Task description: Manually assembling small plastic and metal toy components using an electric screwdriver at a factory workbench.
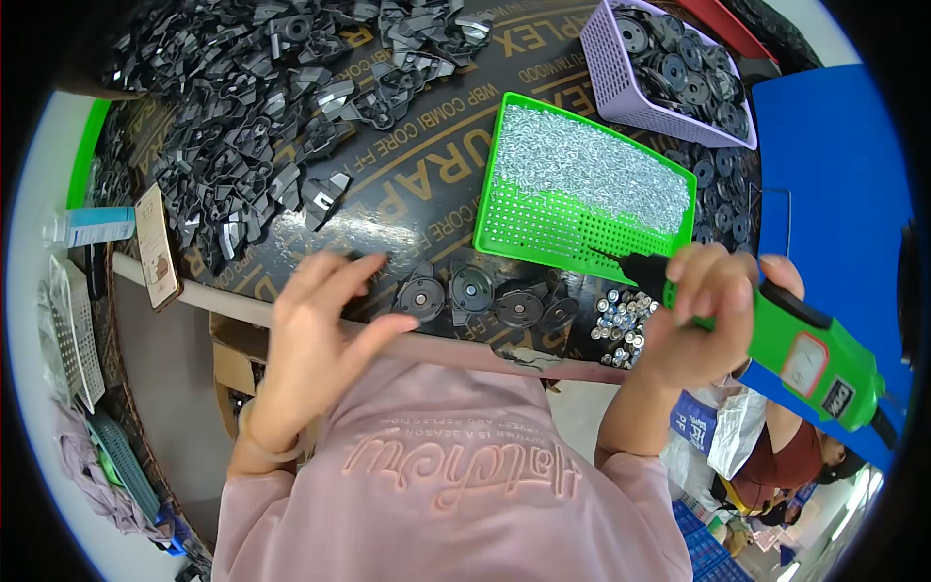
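Note:
My right hand (716, 303) is wrapped round a green electric screwdriver (790, 344). Its dark bit points left, over the perforated part of a green tray (488, 199). Small silver screws (592, 160) fill the tray's far part. My left hand (325, 325) hovers at the table's near edge, thumb and fingers apart, holding nothing. Just right of it, several black plastic parts with round discs (472, 289) lie in a row. Between this row and my right hand sits a cluster of small shiny metal pieces (621, 325). Whether the bit carries a screw, I cannot tell.
Black angular plastic parts (228, 145) are heaped across the table's far left. A lilac basket (606, 82) of black discs stands at the far right, with more discs (713, 189) beside it. A phone (157, 247) lies at the left edge. Another person (776, 475) is at lower right.

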